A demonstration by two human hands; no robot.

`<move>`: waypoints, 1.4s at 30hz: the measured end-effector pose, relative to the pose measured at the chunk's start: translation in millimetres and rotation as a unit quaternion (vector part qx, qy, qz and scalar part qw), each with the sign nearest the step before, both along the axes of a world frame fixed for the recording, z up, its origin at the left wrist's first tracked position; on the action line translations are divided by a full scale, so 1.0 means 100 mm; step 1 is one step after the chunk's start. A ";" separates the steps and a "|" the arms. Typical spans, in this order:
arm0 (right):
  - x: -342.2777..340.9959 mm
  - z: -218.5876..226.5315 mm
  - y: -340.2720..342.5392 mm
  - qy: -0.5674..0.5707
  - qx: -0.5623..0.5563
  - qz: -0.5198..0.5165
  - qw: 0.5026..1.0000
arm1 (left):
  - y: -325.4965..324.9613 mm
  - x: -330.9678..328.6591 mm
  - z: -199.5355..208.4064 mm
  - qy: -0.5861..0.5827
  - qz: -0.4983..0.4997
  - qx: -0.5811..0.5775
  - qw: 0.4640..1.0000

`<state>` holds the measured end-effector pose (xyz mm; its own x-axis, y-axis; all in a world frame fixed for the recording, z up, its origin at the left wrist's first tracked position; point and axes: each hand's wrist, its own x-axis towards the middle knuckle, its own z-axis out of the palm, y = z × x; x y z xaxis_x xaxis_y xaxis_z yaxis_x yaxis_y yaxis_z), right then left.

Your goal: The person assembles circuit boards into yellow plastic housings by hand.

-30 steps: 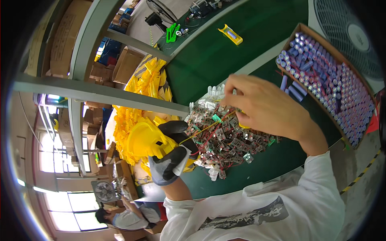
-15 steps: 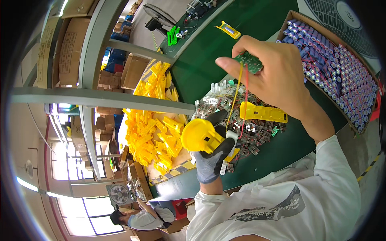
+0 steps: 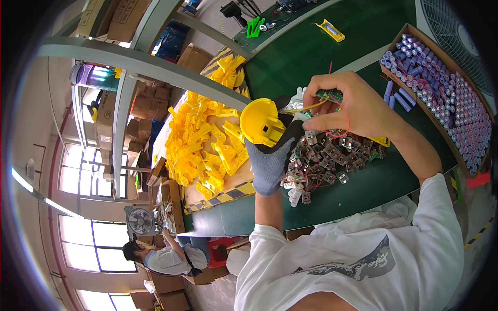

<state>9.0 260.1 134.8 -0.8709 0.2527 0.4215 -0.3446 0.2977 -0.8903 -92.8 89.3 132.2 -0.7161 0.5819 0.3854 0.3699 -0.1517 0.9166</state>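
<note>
My left hand (image 3: 270, 163), in a grey glove with black palm and fingers, is closed round a yellow plastic housing (image 3: 257, 123) with a round, cup-like end. My bare right hand (image 3: 363, 106) pinches a small green circuit board (image 3: 332, 95) just right of the housing. A yellow wire (image 3: 301, 109) runs from the board toward the left glove, and a red wire (image 3: 348, 120) loops below the right fingers. A whitish part shows at the left fingertips, mostly hidden. Beneath both hands lies a heap of small metallic parts with wires (image 3: 327, 160).
Yellow plastic pieces (image 3: 199, 145) are piled on a board left of a grey metal post (image 3: 171, 70). A carton of purple cylindrical cells (image 3: 441, 98) stands at right, with loose cells (image 3: 404, 98) beside it. Farther off are a yellow housing (image 3: 330, 31) and a seated person (image 3: 174, 256).
My right hand has brought the circuit board down and close to the left hand. The wires, stretched before, now hang slack and curved. The view has shifted, uncovering loose cells by the carton.
</note>
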 end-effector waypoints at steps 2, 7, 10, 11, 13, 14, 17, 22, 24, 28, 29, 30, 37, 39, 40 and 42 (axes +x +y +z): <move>-0.03 -0.03 -0.04 0.002 -0.042 0.032 0.999 | -0.03 0.05 0.03 -0.011 -0.004 0.016 1.000; -0.10 -0.14 -0.07 0.090 0.158 -0.002 0.983 | -0.08 -0.02 -0.01 0.026 -0.017 -0.046 0.998; -0.09 -0.06 -0.13 -0.039 0.015 0.011 0.999 | 0.01 -0.06 -0.02 -0.047 -0.009 0.061 0.997; -0.10 -0.09 -0.15 -0.043 0.012 0.015 0.999 | 0.02 -0.10 0.01 -0.093 -0.038 0.088 0.991; -0.13 -0.13 -0.15 0.191 0.117 -0.016 0.975 | -0.01 -0.26 0.00 -0.135 -0.026 0.117 0.984; -0.16 -0.16 -0.16 0.246 0.171 -0.016 0.954 | -0.03 -0.32 -0.01 -0.184 -0.044 0.141 0.972; -0.14 -0.26 -0.18 0.225 0.311 0.020 0.923 | -0.03 -0.39 -0.07 -0.242 -0.063 0.176 0.952; -0.15 -0.36 -0.24 0.188 0.450 -0.023 0.873 | 0.04 -0.39 -0.06 -0.284 -0.063 0.221 0.931; -0.18 -0.35 -0.22 0.157 0.424 0.016 0.892 | 0.03 -0.39 -0.08 -0.262 -0.086 0.192 0.942; -0.24 -0.38 -0.16 0.124 0.350 0.095 0.923 | 0.13 -0.29 -0.14 -0.266 -0.136 0.200 0.933; -0.26 -0.37 -0.15 0.142 0.302 0.115 0.936 | 0.16 -0.29 -0.15 -0.281 -0.155 0.241 0.916; -0.30 -0.38 -0.14 0.138 0.298 0.118 0.937 | 0.15 -0.32 -0.17 -0.302 -0.186 0.301 0.885; -0.39 -0.31 -0.12 0.120 0.106 0.010 0.987 | 0.05 -0.36 -0.16 -0.262 -0.186 0.431 0.843; -0.38 -0.31 -0.14 -0.041 0.010 0.059 0.997 | 0.07 -0.37 -0.19 -0.251 -0.156 0.404 0.866; -0.38 -0.32 -0.15 -0.046 0.009 0.062 0.997 | 0.09 -0.37 -0.21 -0.246 -0.141 0.391 0.875; -0.38 -0.34 -0.17 -0.124 -0.115 0.151 0.974 | 0.12 -0.38 -0.23 -0.236 -0.112 0.366 0.893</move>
<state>-29.4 243.4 101.1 -0.9879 0.0323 0.1519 -0.1520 -0.0001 -0.9884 -130.9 101.2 109.5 -0.7962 0.4466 0.4082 -0.1456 -0.7962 0.5872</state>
